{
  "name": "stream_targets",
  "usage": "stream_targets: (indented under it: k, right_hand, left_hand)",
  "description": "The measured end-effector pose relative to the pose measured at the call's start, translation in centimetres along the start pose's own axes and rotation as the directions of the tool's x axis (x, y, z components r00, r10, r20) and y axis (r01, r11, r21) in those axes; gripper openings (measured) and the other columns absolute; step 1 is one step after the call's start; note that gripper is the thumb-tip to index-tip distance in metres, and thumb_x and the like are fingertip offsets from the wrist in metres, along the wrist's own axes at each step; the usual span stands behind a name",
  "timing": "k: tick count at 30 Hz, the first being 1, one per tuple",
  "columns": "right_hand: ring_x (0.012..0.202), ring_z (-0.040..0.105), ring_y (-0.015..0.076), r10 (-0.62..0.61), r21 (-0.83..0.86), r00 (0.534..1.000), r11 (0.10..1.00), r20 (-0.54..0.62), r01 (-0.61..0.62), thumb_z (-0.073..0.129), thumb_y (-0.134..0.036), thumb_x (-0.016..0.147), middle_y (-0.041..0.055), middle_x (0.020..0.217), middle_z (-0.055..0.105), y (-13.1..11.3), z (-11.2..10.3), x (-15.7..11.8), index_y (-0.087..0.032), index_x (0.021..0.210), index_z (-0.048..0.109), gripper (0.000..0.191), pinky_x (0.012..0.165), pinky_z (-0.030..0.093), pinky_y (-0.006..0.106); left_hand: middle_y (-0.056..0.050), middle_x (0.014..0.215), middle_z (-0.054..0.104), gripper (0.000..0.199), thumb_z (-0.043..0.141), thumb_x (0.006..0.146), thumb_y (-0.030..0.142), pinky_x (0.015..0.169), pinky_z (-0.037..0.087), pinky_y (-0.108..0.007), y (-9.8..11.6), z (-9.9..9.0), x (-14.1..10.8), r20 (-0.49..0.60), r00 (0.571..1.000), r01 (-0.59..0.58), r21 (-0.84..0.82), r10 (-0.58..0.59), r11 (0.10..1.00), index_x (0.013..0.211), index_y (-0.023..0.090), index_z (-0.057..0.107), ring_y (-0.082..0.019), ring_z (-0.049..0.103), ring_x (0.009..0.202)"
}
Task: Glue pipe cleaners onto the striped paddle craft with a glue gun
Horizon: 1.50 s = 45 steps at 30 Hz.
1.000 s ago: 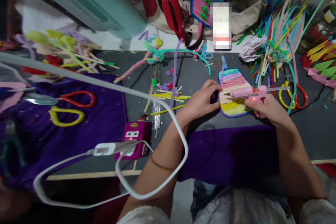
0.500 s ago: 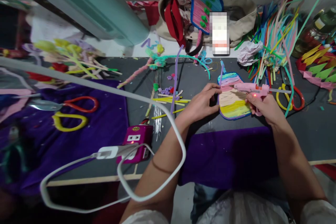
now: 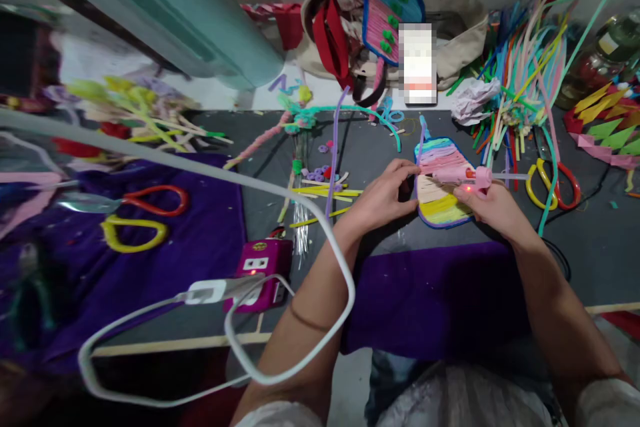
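Note:
My right hand (image 3: pixel 493 203) is closed around a pink hot glue gun (image 3: pixel 477 179), which has a lit red light and a clear glue stick at its back. The gun lies across a panel (image 3: pixel 440 203) covered in rows of pipe cleaners: blue, lilac, pink, cream and yellow, with a blue and purple edge. Its nozzle points left, near the fingertips of my left hand (image 3: pixel 383 197). That hand pinches the panel's left edge between thumb and fingers. A lilac pipe cleaner (image 3: pixel 423 137) sticks up from the edge, its lower end close to those fingers.
Yellow-and-red-handled scissors (image 3: pixel 567 187) lie right of my right hand; another pair (image 3: pixel 145 200) rests on purple cloth at left. A white cable (image 3: pixel 345 273) loops over my left forearm from a magenta power socket (image 3: pixel 265 273). Bundled pipe cleaners (image 3: pixel 530 80) and a phone (image 3: pixel 419 73) stand behind.
My right hand has moved the glue gun left and slightly down, bringing its nozzle nearer my left fingertips. My left hand and the panel have stayed nearly still.

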State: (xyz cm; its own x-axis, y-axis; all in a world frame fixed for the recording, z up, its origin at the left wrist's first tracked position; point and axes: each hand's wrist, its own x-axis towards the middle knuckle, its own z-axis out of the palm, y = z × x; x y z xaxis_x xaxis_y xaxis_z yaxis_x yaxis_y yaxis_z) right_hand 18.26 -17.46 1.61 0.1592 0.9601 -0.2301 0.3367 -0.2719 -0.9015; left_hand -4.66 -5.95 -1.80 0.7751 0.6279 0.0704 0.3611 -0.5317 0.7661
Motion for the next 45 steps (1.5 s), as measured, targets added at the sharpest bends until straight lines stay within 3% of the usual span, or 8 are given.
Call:
stream_targets:
  k: [2, 4, 7, 21, 29, 36, 45]
  right_hand:
    - [0.093, 0.074, 0.0253, -0.067, -0.034, 0.998, 0.997, 0.015, 0.068, 0.068, -0.054, 0.090, 0.0084, 0.095, 0.080, 0.1, 0.2, 0.2, -0.018, 0.113, 0.080, 0.045, 0.081, 0.059, 0.035]
    - [0.114, 0.073, 0.0274, -0.126, -0.066, 0.992, 0.990, 0.032, 0.128, 0.065, -0.047, 0.094, 0.0079, 0.121, 0.079, 0.3, 0.4, 0.3, -0.022, 0.124, 0.078, 0.041, 0.099, 0.057, 0.040]
    - [0.125, 0.070, 0.0278, -0.147, -0.097, 0.988, 0.984, 0.054, 0.151, 0.063, -0.042, 0.096, 0.0062, 0.135, 0.075, 0.5, 0.7, 0.4, -0.026, 0.130, 0.076, 0.039, 0.110, 0.052, 0.044]
    - [0.127, 0.069, 0.0296, -0.104, -0.163, 0.993, 0.980, 0.055, 0.112, 0.063, -0.041, 0.098, 0.0079, 0.134, 0.076, 0.2, 1.3, 0.8, -0.024, 0.133, 0.075, 0.040, 0.113, 0.051, 0.047]
    - [0.133, 0.066, 0.0255, -0.160, -0.096, 0.982, 0.981, 0.103, 0.170, 0.059, -0.039, 0.101, 0.0038, 0.141, 0.072, 0.3, 1.3, 0.9, -0.028, 0.133, 0.075, 0.038, 0.117, 0.049, 0.042]
    - [0.128, 0.069, 0.0287, -0.092, -0.127, 0.993, 0.987, 0.076, 0.101, 0.061, -0.043, 0.098, 0.0079, 0.135, 0.075, 0.1, 1.2, 0.6, -0.024, 0.129, 0.077, 0.039, 0.112, 0.052, 0.044]
    - [0.116, 0.073, 0.0296, -0.090, -0.105, 0.993, 0.990, 0.075, 0.098, 0.064, -0.042, 0.096, 0.0093, 0.125, 0.078, 0.5, 1.1, 0.5, -0.022, 0.125, 0.078, 0.038, 0.106, 0.055, 0.046]
  left_hand:
    - [-0.012, 0.137, 0.056, 0.055, 0.071, 0.083, 0.023, 0.084, 0.056, -0.035, -0.2, 0.1, 0.0, -0.005, 1.000, 0.000, -0.010, 0.000, 1.000, 0.137, 0.020, 0.058, -0.018, 0.061, 0.090]
    - [-0.011, 0.135, 0.056, 0.056, 0.071, 0.082, 0.021, 0.084, 0.056, -0.035, -0.5, 0.2, 0.0, -0.015, 1.000, -0.006, -0.015, 0.006, 1.000, 0.137, 0.022, 0.058, -0.018, 0.061, 0.091]
    - [-0.010, 0.133, 0.056, 0.057, 0.072, 0.081, 0.020, 0.083, 0.056, -0.034, -0.8, 0.2, -0.1, -0.027, 0.999, -0.019, -0.031, 0.018, 0.999, 0.137, 0.023, 0.059, -0.018, 0.060, 0.092]
    - [-0.009, 0.130, 0.057, 0.060, 0.073, 0.081, 0.017, 0.085, 0.055, -0.033, -0.9, 0.1, -0.2, -0.020, 1.000, -0.005, -0.043, 0.004, 0.999, 0.139, 0.023, 0.060, -0.017, 0.060, 0.094]
    - [-0.010, 0.129, 0.057, 0.059, 0.072, 0.082, 0.019, 0.085, 0.055, -0.034, -0.9, 0.1, -0.2, -0.015, 1.000, -0.016, -0.038, 0.015, 0.999, 0.139, 0.021, 0.059, -0.019, 0.060, 0.098]
    - [-0.009, 0.129, 0.057, 0.059, 0.072, 0.082, 0.020, 0.084, 0.055, -0.033, -1.0, 0.1, -0.2, -0.021, 1.000, -0.020, -0.034, 0.020, 0.999, 0.139, 0.023, 0.059, -0.018, 0.060, 0.095]
    - [-0.010, 0.130, 0.056, 0.057, 0.072, 0.084, 0.022, 0.085, 0.055, -0.033, -0.8, -0.1, -0.3, -0.006, 1.000, -0.016, -0.040, 0.016, 0.999, 0.140, 0.022, 0.059, -0.019, 0.060, 0.097]
